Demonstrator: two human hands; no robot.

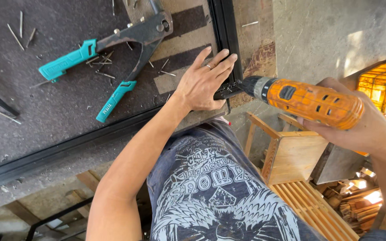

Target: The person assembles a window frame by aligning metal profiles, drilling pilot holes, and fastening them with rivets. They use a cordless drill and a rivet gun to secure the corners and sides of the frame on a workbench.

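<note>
Lighting: soft, even daylight over the dark work surface (45,111), with weak shadows under the rivet tool (108,58). Strong sun enters at the right, overexposing patches of the concrete wall (336,40) and glowing on wood scraps (362,201). Sharpness: centre crisp; wide-angle lens bends lines at the edges.

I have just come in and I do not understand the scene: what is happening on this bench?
A person presses the left hand flat on the corner of a black metal frame lying on a grey bench top. The right hand holds an orange cordless drill, its tip against that frame corner. A hand riveter with turquoise grips lies open nearby, untouched, among scattered thin metal pins.
</note>
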